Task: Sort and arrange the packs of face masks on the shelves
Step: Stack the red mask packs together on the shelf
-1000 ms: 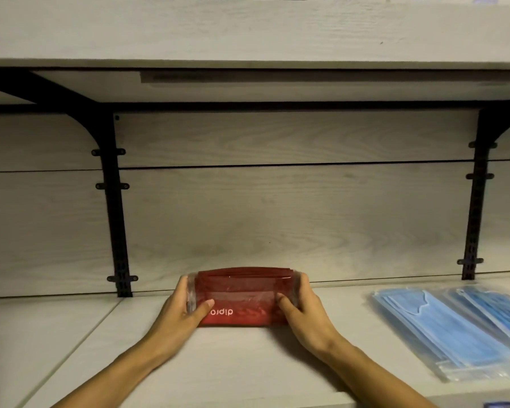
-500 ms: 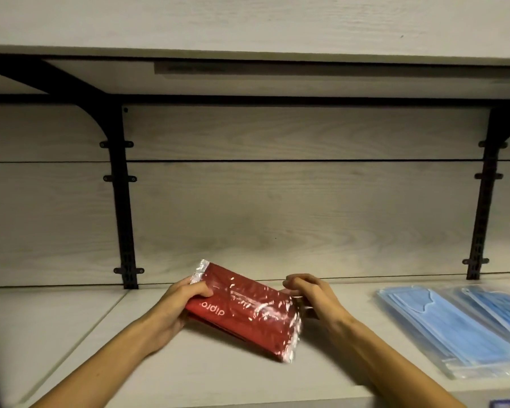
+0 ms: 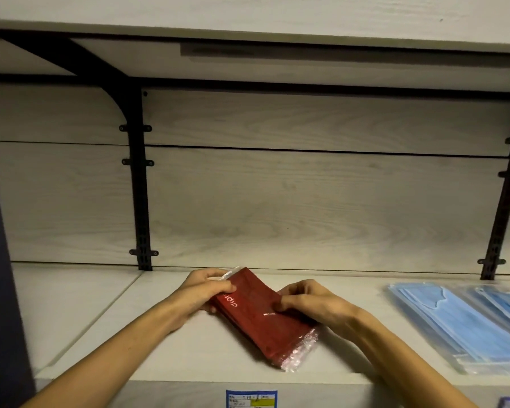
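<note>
holding red pack point(image 3: 258, 315) skewed, left of blue packs point(image 3: 460, 322); left hand point(image 3: 200, 293) and right hand point(image 3: 309, 301) both pinching it; slick wrap, could slip off shelf point(image 3: 106, 325) edge

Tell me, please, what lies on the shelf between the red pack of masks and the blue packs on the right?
Only the right hand gripping the red pack, with its forearm; beyond it, bare shelf up to the blue packs, as the head view shows.
</note>
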Demonstrator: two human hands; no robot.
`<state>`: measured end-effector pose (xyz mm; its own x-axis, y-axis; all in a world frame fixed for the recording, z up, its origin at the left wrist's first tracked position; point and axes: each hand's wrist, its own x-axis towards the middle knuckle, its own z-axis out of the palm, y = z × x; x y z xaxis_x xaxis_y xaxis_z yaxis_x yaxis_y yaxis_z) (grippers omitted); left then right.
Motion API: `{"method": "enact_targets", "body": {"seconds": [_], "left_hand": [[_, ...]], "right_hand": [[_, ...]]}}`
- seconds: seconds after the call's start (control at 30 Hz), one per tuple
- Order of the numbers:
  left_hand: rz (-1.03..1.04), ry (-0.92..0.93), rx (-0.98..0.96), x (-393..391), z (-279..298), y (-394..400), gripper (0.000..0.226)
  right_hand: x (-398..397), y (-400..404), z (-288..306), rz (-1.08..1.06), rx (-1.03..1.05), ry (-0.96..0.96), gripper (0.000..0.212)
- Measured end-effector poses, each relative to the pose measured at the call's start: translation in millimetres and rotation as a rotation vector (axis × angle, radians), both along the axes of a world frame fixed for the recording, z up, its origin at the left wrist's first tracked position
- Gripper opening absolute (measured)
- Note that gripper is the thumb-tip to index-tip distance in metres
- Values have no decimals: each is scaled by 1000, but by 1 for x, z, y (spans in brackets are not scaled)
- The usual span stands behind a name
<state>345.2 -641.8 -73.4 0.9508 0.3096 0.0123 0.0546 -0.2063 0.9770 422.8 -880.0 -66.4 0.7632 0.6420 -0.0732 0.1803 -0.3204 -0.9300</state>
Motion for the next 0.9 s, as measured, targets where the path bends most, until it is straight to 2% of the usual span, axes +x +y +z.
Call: {"method": "enact_targets", "body": {"seconds": [0.1, 0.17, 0.27, 0.37, 0.43, 0.5, 0.73, 0.9], "left_hand": [[203, -70, -1, 6, -5, 5, 58], [267, -28, 51, -3, 0, 6, 60], [209, 53, 22, -22, 3, 3, 53], [170, 84, 91, -32, -5, 1, 48], [143, 66, 111, -32, -9, -1, 31], [85, 61, 157, -31, -11, -4, 13], [17, 105, 140, -35, -3, -1, 19], [115, 134, -19, -56, 13, 23, 31]], "right_hand": [[-3, 6, 0, -67, 34, 40, 29], [-3, 15, -4, -165, 38, 41, 31], [-3, 31, -11, -267, 18, -6, 31], [-6, 38, -11, -291, -110, -189, 29], [-9, 37, -5, -278, -257, -319, 28], [-11, 34, 0, -267, -345, -345, 30], [-25, 46, 1, -268, -416, -422, 38], [-35, 73, -1, -207, -349, -359, 41]]}}
